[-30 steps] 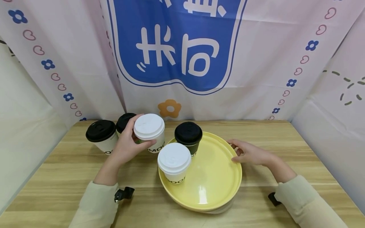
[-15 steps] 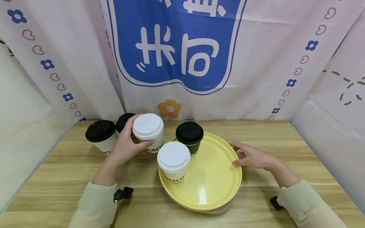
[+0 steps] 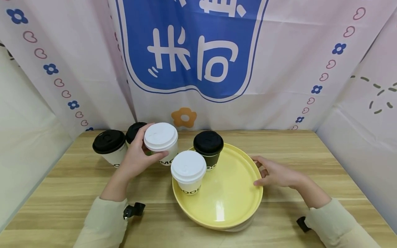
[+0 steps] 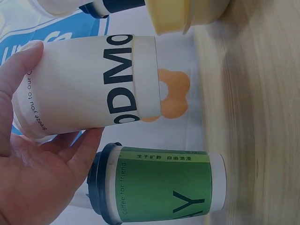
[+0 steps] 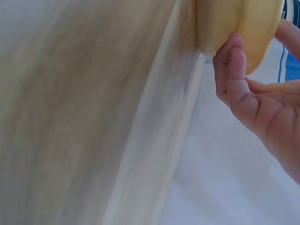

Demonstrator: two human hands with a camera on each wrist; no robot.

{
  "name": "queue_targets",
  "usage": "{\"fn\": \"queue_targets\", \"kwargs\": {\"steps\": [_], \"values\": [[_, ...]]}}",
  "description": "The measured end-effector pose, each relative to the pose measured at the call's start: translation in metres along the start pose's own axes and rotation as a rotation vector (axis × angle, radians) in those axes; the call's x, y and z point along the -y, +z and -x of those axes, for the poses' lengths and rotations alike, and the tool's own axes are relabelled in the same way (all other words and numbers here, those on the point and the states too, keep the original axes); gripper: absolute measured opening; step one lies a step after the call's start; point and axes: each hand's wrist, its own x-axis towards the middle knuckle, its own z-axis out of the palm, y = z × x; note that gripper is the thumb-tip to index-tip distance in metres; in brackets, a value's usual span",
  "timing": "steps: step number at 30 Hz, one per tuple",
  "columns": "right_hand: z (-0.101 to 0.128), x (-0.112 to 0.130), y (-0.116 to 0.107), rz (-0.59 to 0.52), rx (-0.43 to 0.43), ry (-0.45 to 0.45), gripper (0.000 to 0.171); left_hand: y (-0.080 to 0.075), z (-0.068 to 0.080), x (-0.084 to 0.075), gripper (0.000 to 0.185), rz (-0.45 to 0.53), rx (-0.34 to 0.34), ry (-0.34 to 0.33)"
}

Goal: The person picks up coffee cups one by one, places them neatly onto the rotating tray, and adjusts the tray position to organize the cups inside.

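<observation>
My left hand (image 3: 139, 158) holds a white-lidded white paper coffee cup (image 3: 161, 137), thumb and fingers round its upper part. In the left wrist view this cup's base hangs clear of the wooden table. My right hand (image 3: 277, 174) pinches the right rim of a round yellow turntable (image 3: 229, 199), thumb on top and fingers curled below in the right wrist view. On the turntable's left side stands another white-lidded cup (image 3: 188, 168). Behind it is a dark cup with a black lid (image 3: 208, 142).
A white cup with a black lid (image 3: 109, 142) stands on the table (image 3: 71, 193) at the left. Beside it, partly behind my left hand, is a green black-lidded cup (image 4: 164, 183). A printed cloth (image 3: 279, 110) hangs along the table's back edge.
The turntable has turned a little clockwise: its white cup went slightly back, its dark cup to the right. My right hand moved towards me with the rim. The left hand hardly moved.
</observation>
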Motion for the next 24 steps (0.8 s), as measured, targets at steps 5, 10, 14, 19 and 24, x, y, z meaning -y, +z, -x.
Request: {"fn": "queue_targets", "kwargs": {"steps": [5,10,14,19,24], "values": [[0.006,-0.001,0.001,-0.037,0.038,-0.025,0.09,0.001,0.0,0.001,0.093,0.001,0.002,0.001],[0.011,-0.003,-0.001,-0.038,0.065,-0.067,0.092,0.001,-0.001,0.001,0.094,0.001,0.006,0.0],[0.015,-0.003,-0.002,-0.019,0.073,-0.081,0.093,0.0,-0.001,0.001,0.094,0.0,0.011,-0.005],[0.016,-0.004,-0.003,0.002,0.079,-0.077,0.09,0.0,-0.002,0.001,0.094,0.003,0.011,-0.007],[0.016,0.0,-0.009,0.063,0.061,-0.045,0.087,0.0,-0.002,0.001,0.094,0.012,0.013,-0.007]]}}
